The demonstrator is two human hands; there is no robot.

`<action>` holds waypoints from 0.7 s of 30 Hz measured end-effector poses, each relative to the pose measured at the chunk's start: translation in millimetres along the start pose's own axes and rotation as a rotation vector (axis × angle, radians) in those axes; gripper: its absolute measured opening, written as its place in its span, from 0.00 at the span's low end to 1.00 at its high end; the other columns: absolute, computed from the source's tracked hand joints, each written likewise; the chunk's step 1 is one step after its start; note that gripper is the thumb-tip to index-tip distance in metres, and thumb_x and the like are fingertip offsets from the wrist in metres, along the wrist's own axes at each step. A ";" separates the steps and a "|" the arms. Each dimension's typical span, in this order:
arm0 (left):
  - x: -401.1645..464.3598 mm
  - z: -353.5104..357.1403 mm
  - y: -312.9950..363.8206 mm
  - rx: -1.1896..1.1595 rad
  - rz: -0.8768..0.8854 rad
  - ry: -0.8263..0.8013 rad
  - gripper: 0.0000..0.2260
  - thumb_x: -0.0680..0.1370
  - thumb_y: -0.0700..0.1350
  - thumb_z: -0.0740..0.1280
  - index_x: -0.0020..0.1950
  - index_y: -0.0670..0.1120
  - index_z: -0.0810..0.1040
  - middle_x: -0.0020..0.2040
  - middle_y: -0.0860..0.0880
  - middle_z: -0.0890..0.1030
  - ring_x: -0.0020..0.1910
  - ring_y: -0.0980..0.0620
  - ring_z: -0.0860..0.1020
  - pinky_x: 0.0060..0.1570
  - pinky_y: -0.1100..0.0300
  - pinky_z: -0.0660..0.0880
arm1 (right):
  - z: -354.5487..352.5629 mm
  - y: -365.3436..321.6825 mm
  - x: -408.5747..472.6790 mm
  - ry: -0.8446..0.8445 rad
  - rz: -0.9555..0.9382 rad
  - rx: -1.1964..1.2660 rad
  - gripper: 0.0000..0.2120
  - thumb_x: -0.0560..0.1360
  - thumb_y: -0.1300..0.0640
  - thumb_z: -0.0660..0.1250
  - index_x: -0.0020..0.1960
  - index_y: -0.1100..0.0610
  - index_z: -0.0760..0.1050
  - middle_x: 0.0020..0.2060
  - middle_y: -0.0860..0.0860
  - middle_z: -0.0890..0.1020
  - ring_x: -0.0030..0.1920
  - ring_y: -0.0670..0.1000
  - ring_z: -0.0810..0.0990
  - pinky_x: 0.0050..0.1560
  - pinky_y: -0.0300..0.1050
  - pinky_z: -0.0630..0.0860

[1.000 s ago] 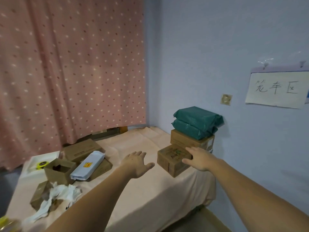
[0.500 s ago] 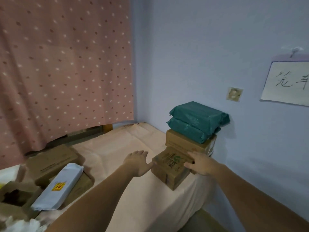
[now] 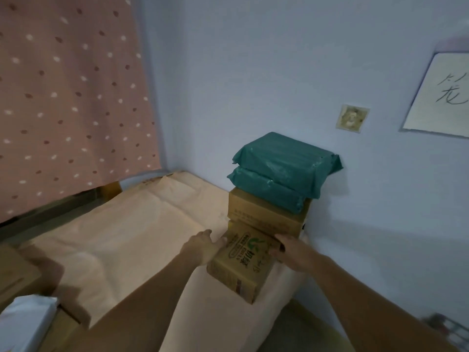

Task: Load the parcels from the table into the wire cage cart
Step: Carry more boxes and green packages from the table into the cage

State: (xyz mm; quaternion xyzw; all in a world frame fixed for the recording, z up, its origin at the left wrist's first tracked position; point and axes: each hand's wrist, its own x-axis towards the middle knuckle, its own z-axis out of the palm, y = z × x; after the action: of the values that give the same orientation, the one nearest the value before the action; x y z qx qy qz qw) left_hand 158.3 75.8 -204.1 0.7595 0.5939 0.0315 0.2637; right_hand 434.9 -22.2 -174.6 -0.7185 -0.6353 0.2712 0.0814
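Gripping a cardboard box (image 3: 241, 260) from both sides, the left hand (image 3: 200, 247) and right hand (image 3: 291, 250) press its ends; it seems to rest at the table (image 3: 132, 232) edge, beside stacked parcels (image 3: 281, 174).

At the right edge of the table (image 3: 132, 240), which is draped in a plain pale peach cloth, a brown cardboard box (image 3: 241, 265) bears a green-and-white logo with dark printed characters, and behind it a second plain brown box (image 3: 264, 214) carries two dark teal-green plastic mailer parcels (image 3: 284, 171). By the table's near left corner lie a white parcel (image 3: 22, 318) and more brown cardboard (image 3: 17, 273). The curtain (image 3: 68, 97) beyond the far edge is dusty pink, dotted with white and dark reddish spots; the wall (image 3: 253, 72) is pale lavender-blue, with a yellowed beige wall plate (image 3: 352, 119) and a white paper sheet (image 3: 441, 97) bearing black handwritten strokes.
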 end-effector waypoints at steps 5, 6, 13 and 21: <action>59.0 30.3 -9.1 -0.152 -0.097 -0.047 0.38 0.81 0.70 0.53 0.82 0.44 0.59 0.77 0.42 0.71 0.72 0.41 0.72 0.69 0.50 0.70 | 34.1 31.1 51.0 0.010 0.087 0.179 0.18 0.83 0.49 0.64 0.69 0.56 0.72 0.65 0.53 0.78 0.66 0.55 0.77 0.66 0.48 0.76; 67.6 37.0 -10.7 -0.165 -0.117 -0.052 0.37 0.82 0.68 0.54 0.82 0.43 0.59 0.77 0.42 0.70 0.73 0.40 0.72 0.69 0.51 0.70 | 42.6 37.0 59.3 0.002 0.104 0.213 0.17 0.83 0.49 0.63 0.70 0.54 0.71 0.67 0.55 0.77 0.65 0.54 0.77 0.64 0.42 0.76; 108.8 84.3 -21.0 -0.175 -0.196 -0.136 0.27 0.85 0.61 0.53 0.75 0.42 0.66 0.71 0.41 0.75 0.67 0.42 0.76 0.62 0.53 0.72 | 95.3 70.5 100.6 -0.143 0.513 0.483 0.40 0.79 0.33 0.59 0.79 0.61 0.60 0.74 0.60 0.71 0.72 0.60 0.72 0.70 0.54 0.73; 123.8 103.4 -31.5 -0.162 -0.214 -0.112 0.19 0.84 0.61 0.58 0.63 0.46 0.73 0.57 0.46 0.80 0.54 0.45 0.79 0.52 0.54 0.75 | 118.5 65.7 116.3 -0.176 0.661 0.859 0.32 0.81 0.42 0.66 0.78 0.57 0.63 0.73 0.57 0.71 0.71 0.61 0.72 0.69 0.59 0.73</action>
State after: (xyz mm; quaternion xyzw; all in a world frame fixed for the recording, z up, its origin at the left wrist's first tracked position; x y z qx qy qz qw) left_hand 204.1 156.9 -339.6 0.6687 0.6512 0.0088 0.3586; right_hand 438.9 50.4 -337.7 -0.7565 -0.2124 0.5764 0.2246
